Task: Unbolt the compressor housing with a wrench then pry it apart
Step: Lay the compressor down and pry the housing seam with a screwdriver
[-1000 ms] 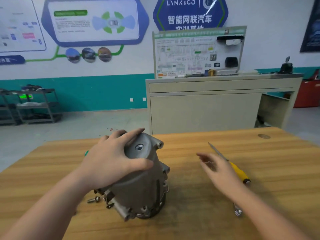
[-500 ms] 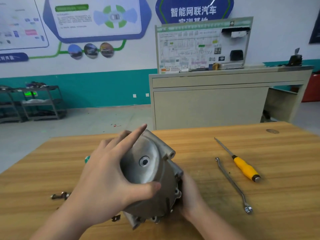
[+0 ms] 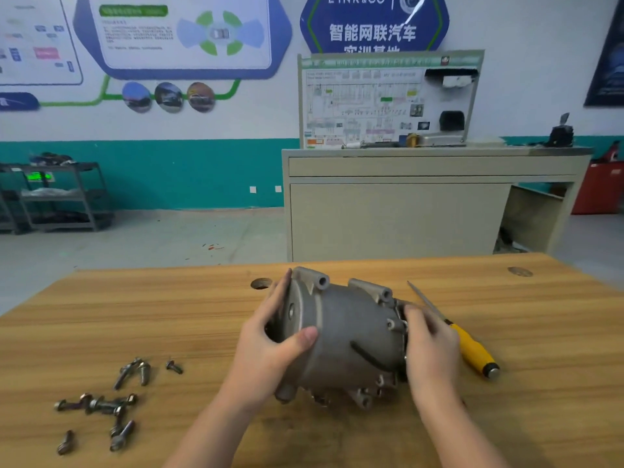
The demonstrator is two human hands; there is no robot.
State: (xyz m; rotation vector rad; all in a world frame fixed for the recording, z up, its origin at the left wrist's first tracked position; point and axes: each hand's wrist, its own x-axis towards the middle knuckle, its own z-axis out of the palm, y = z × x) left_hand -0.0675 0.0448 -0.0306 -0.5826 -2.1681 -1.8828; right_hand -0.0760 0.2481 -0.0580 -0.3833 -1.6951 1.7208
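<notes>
Head view:
Compressor housing (image 3: 351, 336): grey metal, lying on its side mid-surface, held between both hands.
Left hand (image 3: 270, 346): grip curled round the housing's left end, thumb on top, fingers behind the end face.
Right hand (image 3: 429, 349): grip on the housing's right end, fingers bent against the flange; can't tell how tightly.
Screwdriver (image 3: 469, 349): yellow handle, lying just right of right hand.
Bolts (image 3: 111, 403): loose cluster, front left, well apart from housing.
Surface (image 3: 169, 315): wood grain, round hole near housing.
Wall sign (image 3: 371, 25): reads "LYNK&CO" and "智能网联汽车".
Wrench: not visible.
</notes>
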